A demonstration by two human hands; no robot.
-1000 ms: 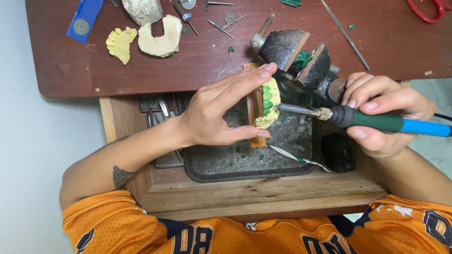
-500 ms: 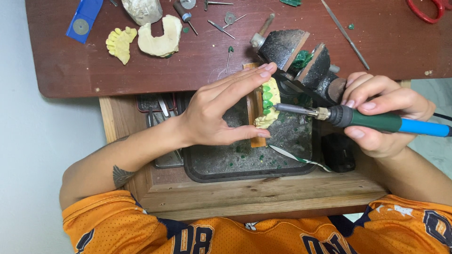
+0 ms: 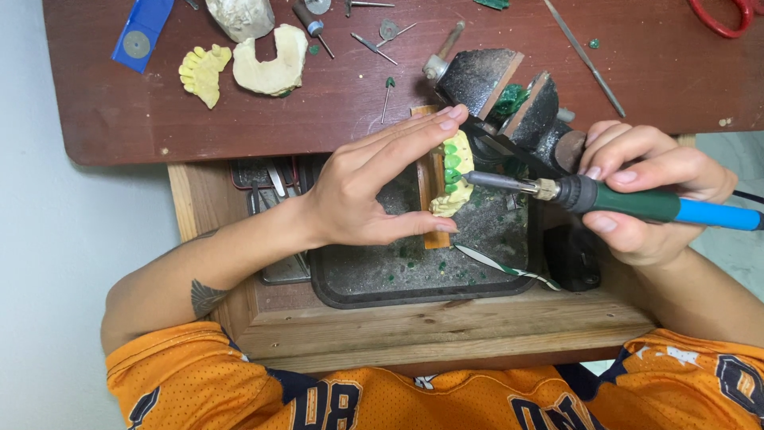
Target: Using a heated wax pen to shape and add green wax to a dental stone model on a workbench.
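The left hand (image 3: 362,187) pinches the yellow dental cast (image 3: 454,179) over the black tray (image 3: 334,279); the right hand (image 3: 645,199), fingers wrapped around the heated wax tool (image 3: 621,199), touches its tip to the green wax teeth (best braced steady, light strokes).

A single head-worn camera looks steeply down, close above the counter (image 3: 239,119). The top of the view faces away from the wearer; the orange shirt (image 3: 398,390) fills the bottom edge.
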